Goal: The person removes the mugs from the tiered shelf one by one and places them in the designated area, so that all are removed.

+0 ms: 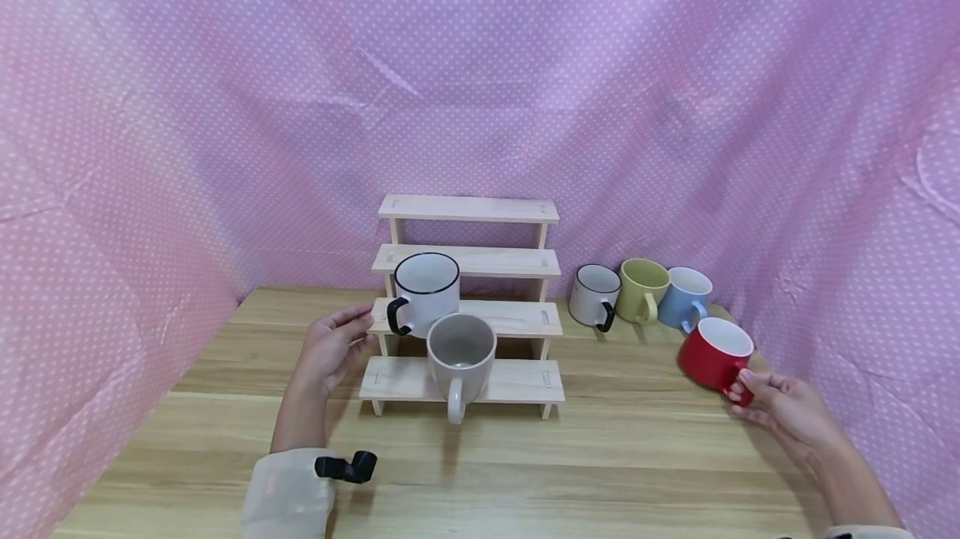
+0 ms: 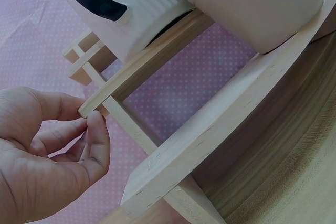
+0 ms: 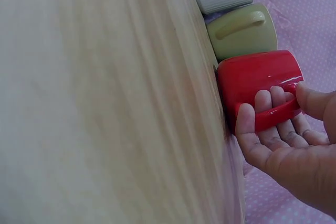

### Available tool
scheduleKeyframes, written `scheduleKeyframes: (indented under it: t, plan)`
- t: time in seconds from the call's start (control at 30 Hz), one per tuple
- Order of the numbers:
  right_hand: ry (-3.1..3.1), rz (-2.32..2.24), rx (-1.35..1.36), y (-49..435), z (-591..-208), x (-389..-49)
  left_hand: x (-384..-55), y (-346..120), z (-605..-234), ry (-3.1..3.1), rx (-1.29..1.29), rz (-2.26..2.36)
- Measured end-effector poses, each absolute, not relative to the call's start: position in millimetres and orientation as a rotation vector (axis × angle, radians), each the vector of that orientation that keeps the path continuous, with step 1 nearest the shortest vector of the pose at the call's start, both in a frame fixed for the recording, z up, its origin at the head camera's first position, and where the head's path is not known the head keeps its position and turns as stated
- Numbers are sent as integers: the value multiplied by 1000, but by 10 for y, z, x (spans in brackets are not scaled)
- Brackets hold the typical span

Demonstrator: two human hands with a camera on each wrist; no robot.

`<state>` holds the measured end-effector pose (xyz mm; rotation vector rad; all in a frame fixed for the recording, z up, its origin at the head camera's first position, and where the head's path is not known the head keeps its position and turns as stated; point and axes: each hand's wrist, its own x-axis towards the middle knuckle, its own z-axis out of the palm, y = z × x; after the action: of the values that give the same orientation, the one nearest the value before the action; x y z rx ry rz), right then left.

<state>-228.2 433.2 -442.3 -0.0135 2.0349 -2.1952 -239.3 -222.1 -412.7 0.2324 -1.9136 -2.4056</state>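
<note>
A stepped wooden rack (image 1: 517, 379) with a row of narrow shelves stands on the table. My left hand (image 1: 327, 351) pinches the left end of its second shelf from the bottom, thumb and forefinger on the board (image 2: 118, 85) in the left wrist view. On that shelf is a white mug (image 1: 438, 306) with a black rim and black handle. A beige mug (image 1: 462, 360) sits on the lowest shelf, handle toward me. At the right, my right hand (image 1: 791, 414) grips the handle of a red mug (image 1: 701, 358), white inside; fingers pass through the handle.
Behind the red mug, a white mug (image 1: 585, 299) with black handle, a yellow-green mug (image 1: 633, 293) and a light blue mug (image 1: 675, 306) stand in a row near the table's back right. Pink dotted cloth (image 1: 480, 89) hangs behind and along both sides of the wooden table (image 1: 600, 472).
</note>
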Motion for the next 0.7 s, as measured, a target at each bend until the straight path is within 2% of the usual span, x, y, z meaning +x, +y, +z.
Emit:
scheduleKeyframes:
  t: [0.7]
  plan:
    - [1956,-2219,19,4383,-4433,-2337,-2380,-2232,-4118,-1923,245,-2409]
